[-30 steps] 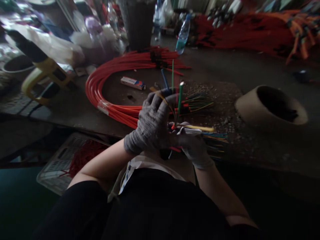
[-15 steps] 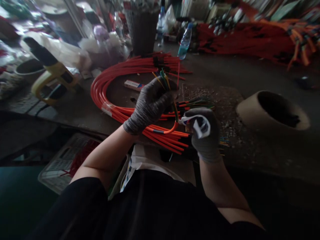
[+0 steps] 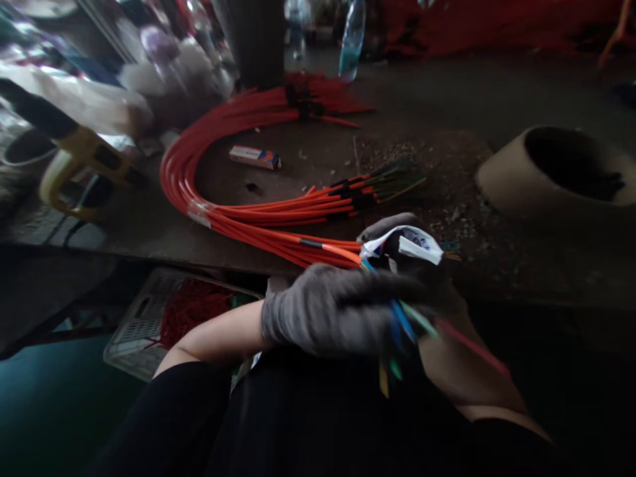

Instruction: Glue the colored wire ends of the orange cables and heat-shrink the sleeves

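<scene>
A flexible orange cable with a round plastic sheath [image 3: 342, 253] lies along the near side of the dark workbench [image 3: 427, 93], a short black sleeve [image 3: 311, 243] around it and its end pointing right, between the two hands. From that end a few thin blue, green, yellow and red insulated wires [image 3: 403, 322] run down under the left hand, in a grey knitted glove [image 3: 330, 310]; its fingers are blurred but look closed over the wires, whose loose tips fan out past the fingertips, in front of the right forearm. The right hand, in a similar grey glove [image 3: 390, 225], sits just behind and is partly covered by the left; its fingers are curled around a crumpled, curved white tube with blue print [image 3: 420, 245], one end of which is at the cable's end. How tightly it is squeezed, I cannot tell. Behind the hands, a thick bundle of orange-red cables [image 3: 173, 162] bends in a broad U, bound by a band of clear tape [image 3: 199, 213]. Inside the bend lies a small oblong white, blue and orange cardboard box [image 3: 254, 157]. Farther out stand a wide brown cardboard ring [image 3: 511, 175] at right, a clear plastic bottle [image 3: 352, 50] at the back and a yellow-and-black tool [image 3: 89, 156] at left; below the bench edge sits a white slatted plastic basket [image 3: 132, 324] holding red strips [image 3: 191, 308].
</scene>
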Motion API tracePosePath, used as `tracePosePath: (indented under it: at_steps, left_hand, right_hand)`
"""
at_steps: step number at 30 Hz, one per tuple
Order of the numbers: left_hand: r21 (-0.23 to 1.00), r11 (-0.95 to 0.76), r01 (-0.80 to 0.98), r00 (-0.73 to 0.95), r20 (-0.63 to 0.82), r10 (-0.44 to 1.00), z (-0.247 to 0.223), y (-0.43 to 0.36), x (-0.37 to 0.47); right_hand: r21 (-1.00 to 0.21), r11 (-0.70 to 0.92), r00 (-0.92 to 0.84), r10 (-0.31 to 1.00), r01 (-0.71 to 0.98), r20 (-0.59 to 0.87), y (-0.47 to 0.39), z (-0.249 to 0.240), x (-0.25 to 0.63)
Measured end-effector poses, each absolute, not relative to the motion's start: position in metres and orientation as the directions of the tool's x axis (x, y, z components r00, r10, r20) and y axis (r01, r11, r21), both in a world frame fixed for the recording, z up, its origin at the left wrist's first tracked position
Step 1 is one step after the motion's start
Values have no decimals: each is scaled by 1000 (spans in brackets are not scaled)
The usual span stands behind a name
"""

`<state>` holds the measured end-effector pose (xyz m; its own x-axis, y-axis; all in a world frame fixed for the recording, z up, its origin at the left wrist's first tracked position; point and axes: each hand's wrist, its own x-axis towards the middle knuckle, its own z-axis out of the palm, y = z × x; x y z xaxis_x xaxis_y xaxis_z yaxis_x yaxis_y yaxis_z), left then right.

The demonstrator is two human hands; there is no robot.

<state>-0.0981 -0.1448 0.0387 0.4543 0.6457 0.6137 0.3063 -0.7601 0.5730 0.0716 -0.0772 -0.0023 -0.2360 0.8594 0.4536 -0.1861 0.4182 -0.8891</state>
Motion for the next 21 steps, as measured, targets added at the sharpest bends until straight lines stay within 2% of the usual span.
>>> tracePosePath:
  at_steps: [2,4,7,9,12,15,17,21]
  left_hand:
    - [381,-898,219,643,636,426,26,-154,-83]
    - [222,-955,195,700,650,294,15,-157,-71]
    - [248,-931,267,678,638,364,11,-155,-62]
    - [257,-932,256,668,649,363,12,-154,-62]
    - [277,-926,259,647,662,379,13,-157,-62]
    - [328,-900,286,641,633,434,12,-161,-62]
    - [333,-906,263,669,614,419,13,-161,-63]
    - [319,-874,367,565,670,482,21,-139,-81]
  right_hand:
    - [-900,416,-307,846,-132,436,-86,-2,88]
    - [-906,416,-394,821,-82,413,-88,-3,98]
    - [-889,449,-447,780,-87,438,-84,-3,102]
    - [-861,504,-557,697,-67,452,-79,1,100]
    - [-852,522,-715,585,-28,382,-73,8,99]
    - [-919,391,-647,690,-45,325,-72,4,99]
    - [-944,318,-577,755,-92,311,-72,-6,101]
    - [-934,340,-278,892,-108,357,-76,-34,112]
